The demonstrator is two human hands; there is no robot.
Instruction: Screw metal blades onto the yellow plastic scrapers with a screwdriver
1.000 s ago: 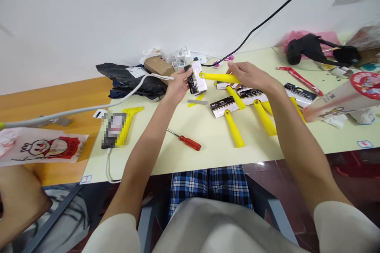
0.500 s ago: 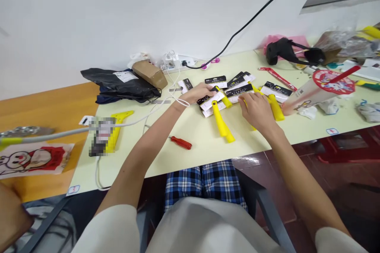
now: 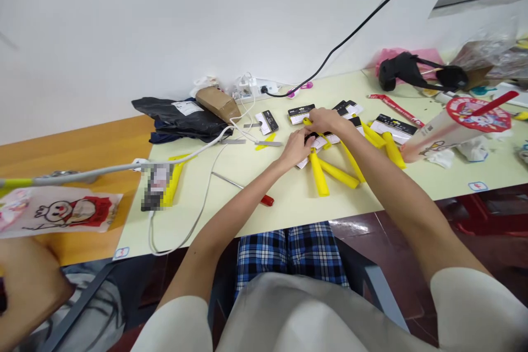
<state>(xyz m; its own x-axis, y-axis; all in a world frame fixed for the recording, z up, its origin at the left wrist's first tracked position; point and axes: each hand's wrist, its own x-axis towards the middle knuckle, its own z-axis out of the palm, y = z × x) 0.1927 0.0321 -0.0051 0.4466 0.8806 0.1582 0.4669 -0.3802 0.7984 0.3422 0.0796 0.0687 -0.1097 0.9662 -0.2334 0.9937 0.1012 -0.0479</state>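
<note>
My left hand and my right hand meet over a pile of cards and yellow plastic handles. The left fingers are closed at a black-and-white packaging card, partly hidden by both hands. Pinched at the right fingertips is a small yellow plastic piece; the rest of it is covered. Loose yellow handles lie in front of the hands, and more handles rest to the right of my forearm. Another black-and-white card lies to the left of the pile.
A red-handled screwdriver lies partly under my left forearm. White cable crosses the table's left side. A lidded drink cup leans at the right. Flat grey blades, a black bag and a power strip lie farther back.
My right hand has moved left to join my left hand, which has shifted slightly right and nearer. The view has turned a little left. Some yellow handles lie at different angles.
</note>
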